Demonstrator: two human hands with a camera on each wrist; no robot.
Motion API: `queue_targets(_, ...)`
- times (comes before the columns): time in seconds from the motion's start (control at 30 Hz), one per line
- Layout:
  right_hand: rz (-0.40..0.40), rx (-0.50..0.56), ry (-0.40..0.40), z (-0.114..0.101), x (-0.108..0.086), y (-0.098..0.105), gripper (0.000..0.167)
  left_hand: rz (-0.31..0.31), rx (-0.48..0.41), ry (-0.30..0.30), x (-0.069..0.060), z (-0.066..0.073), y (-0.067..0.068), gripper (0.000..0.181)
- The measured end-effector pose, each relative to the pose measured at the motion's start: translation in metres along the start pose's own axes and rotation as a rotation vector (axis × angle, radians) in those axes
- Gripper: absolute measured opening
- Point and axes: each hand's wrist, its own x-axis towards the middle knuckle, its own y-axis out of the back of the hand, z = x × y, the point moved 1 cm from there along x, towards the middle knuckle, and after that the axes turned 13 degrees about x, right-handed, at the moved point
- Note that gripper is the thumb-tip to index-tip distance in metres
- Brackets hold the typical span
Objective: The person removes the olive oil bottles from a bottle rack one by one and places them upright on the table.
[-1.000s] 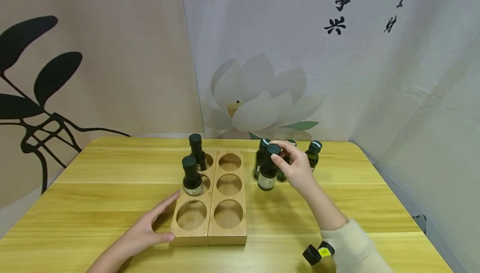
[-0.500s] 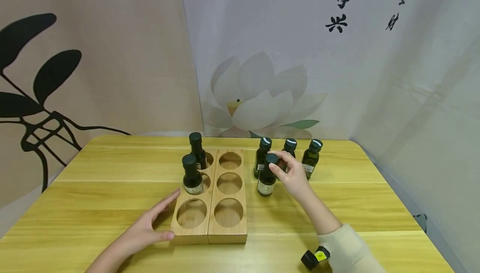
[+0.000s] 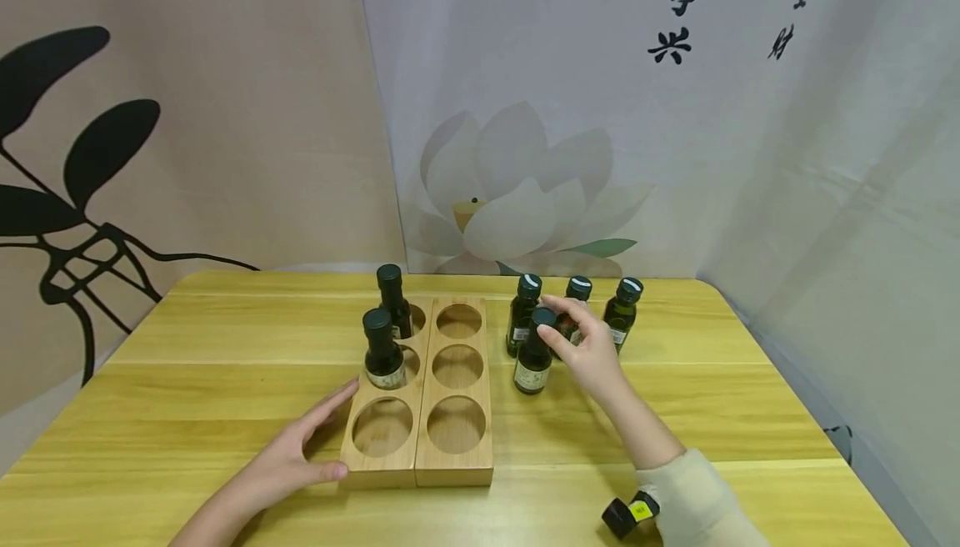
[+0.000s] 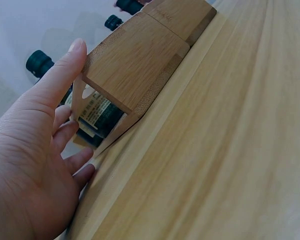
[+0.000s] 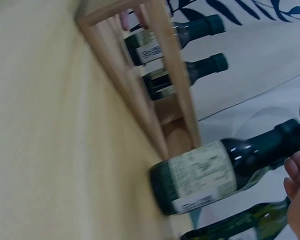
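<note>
We see the bottle [image 3: 532,363] just right of the middle of the head view, upright, its base seemingly on the table [image 3: 150,414]. The right hand [image 3: 592,355] is at its cap from above, thumb and forefinger apart on either side; we cannot tell whether they pinch it or only touch. We take the narrow cap as the handy place for fingertips, since it leaves the label in view.

Just behind, three bottles [image 3: 522,318] stand upright in a row, the middle one partly hidden by the hand.

Left of centre lie two racks side by side, the left rack [image 3: 378,479] and the right rack [image 3: 453,477], each with three round holes. Two bottles [image 3: 386,355] sit in the left rack's far and middle holes, which we judge keep them upright.

The left hand [image 3: 288,464] rests against the left rack's outer side, thumb by the near corner, fingers spread and gripping nothing, probably to steady it.

At the lower right, a black device [image 3: 618,519] sits by the sleeve [image 3: 697,493]; a printed cloth [image 3: 262,113] hangs behind
</note>
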Motion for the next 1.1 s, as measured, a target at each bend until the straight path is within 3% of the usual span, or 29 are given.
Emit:
queue_targets(0.23, 0.000, 0.014, 0.126, -0.022, 0.011, -0.004, 0.036, -0.002, 0.003, 0.002, 0.000, 0.000, 0.000, 0.089)
queue_targets(0.43, -0.021, 0.063, 0.168, -0.040, 0.018, -0.019, 0.040, 0.000, 0.010, -0.008, 0.000, 0.000, 0.000, 0.090)
queue_targets(0.6, -0.060, 0.095, 0.138, -0.047, 0.022, -0.039, 0.039, -0.002, 0.005, -0.002, 0.000, -0.001, 0.000, 0.088)
queue_targets(0.83, -0.110, 0.118, 0.118, -0.018, 0.029, -0.074, 0.040, -0.005, 0.013, 0.001, 0.000, 0.000, 0.000, 0.090)
queue_targets(1.1, -0.161, 0.191, 0.042, -0.015, 0.031, -0.109, 0.042, 0.006, 0.020, -0.010, 0.000, 0.001, 0.001, 0.090)
